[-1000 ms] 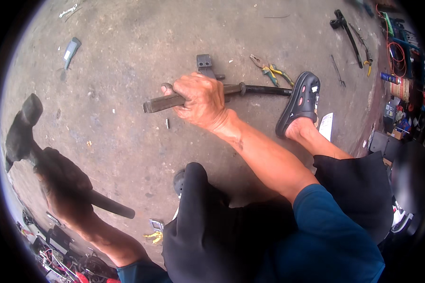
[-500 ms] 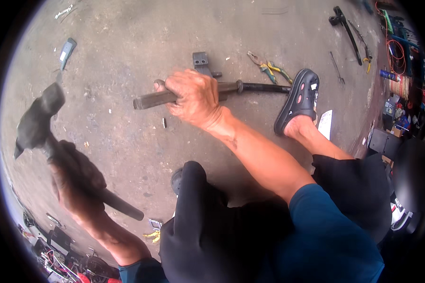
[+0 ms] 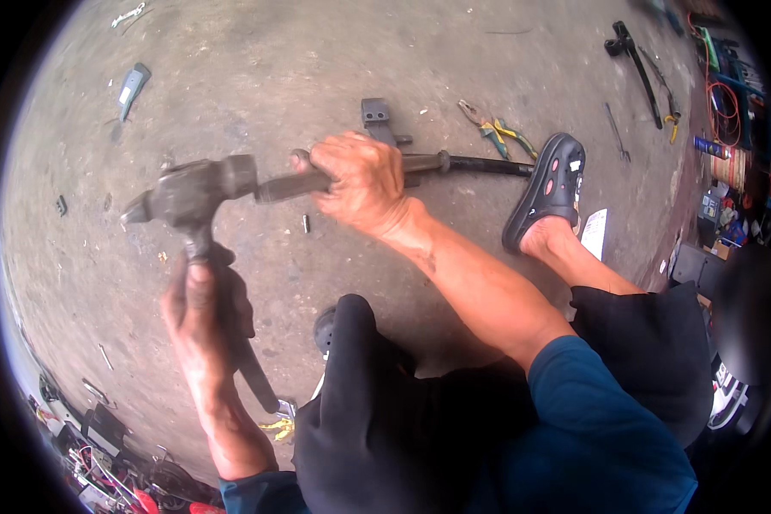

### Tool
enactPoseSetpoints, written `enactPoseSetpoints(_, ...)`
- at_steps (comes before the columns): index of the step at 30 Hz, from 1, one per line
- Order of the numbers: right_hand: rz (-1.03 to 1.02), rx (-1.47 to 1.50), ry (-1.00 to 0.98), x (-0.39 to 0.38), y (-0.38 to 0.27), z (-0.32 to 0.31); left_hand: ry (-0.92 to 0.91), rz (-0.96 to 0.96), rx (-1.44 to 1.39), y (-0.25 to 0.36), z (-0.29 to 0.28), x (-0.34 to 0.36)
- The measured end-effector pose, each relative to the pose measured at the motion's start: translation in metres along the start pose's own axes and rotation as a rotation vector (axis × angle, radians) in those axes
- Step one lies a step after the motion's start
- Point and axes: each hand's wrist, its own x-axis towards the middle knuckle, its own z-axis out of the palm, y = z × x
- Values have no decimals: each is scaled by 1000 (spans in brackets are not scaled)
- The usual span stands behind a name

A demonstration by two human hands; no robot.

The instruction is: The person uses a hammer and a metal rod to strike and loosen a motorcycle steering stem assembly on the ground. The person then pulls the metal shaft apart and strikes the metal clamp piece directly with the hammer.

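My left hand (image 3: pixel 210 304) is closed round the handle of a steel hammer, its head (image 3: pixel 188 193) slightly blurred at the end of a square steel bar (image 3: pixel 274 187). My right hand (image 3: pixel 360 182) grips that bar, which continues rightward into a black rod (image 3: pixel 480 164) reaching my right clog (image 3: pixel 544 188). Behind my right hand lies a dark metal bracket (image 3: pixel 375 116) with holes, partly hidden. A small metal pin (image 3: pixel 306 223) lies on the floor below the bar.
Pliers (image 3: pixel 510 140), a T-shaped black tool (image 3: pixel 634 68), a thin rod (image 3: pixel 617 128), a grey handled tool (image 3: pixel 133 87) and a white paper (image 3: pixel 593 236) lie on the concrete floor. Cluttered shelves (image 3: pixel 728 128) with cables line the right side; more parts (image 3: pixel 111 454) are heaped lower left.
My left hand has swung the hammer rightward from the left side, bringing its head to the bar's end. My right hand stays on the bar, barely moved.
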Motion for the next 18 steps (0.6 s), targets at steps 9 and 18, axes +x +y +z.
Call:
enactPoseSetpoints(9,-22,33,64,9,-1,3,251,212,-227,2,-38,9)
enactPoseSetpoints(18,-32,21,43,3,1,5,342,113,-308,30,-65,7)
